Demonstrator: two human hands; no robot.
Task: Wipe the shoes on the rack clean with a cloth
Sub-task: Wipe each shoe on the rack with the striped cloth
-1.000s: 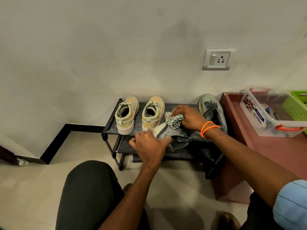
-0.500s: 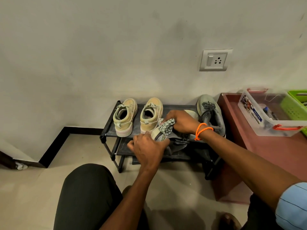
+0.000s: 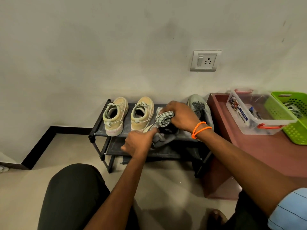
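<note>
A low black shoe rack (image 3: 99, 130) stands against the wall. Two tan sneakers (image 3: 114, 116) (image 3: 142, 113) sit on its top shelf at the left. A grey shoe (image 3: 163, 138) lies tilted at the front of the top shelf; my left hand (image 3: 138, 141) grips its heel end. My right hand (image 3: 180, 116) holds a bunched checked cloth (image 3: 164, 118) and presses it on that shoe. A second grey shoe (image 3: 200, 107) stands at the right end of the shelf, partly behind my right wrist.
A reddish-brown low table (image 3: 265, 151) adjoins the rack on the right, carrying a clear plastic box (image 3: 240, 113) and a green basket (image 3: 292, 113). A wall socket (image 3: 205, 61) is above. My knee (image 3: 73, 193) is in front, on tiled floor.
My right hand with the cloth has shifted back and forth over the grey shoe, ending further toward the wall. My left hand has stayed on the shoe's heel end.
</note>
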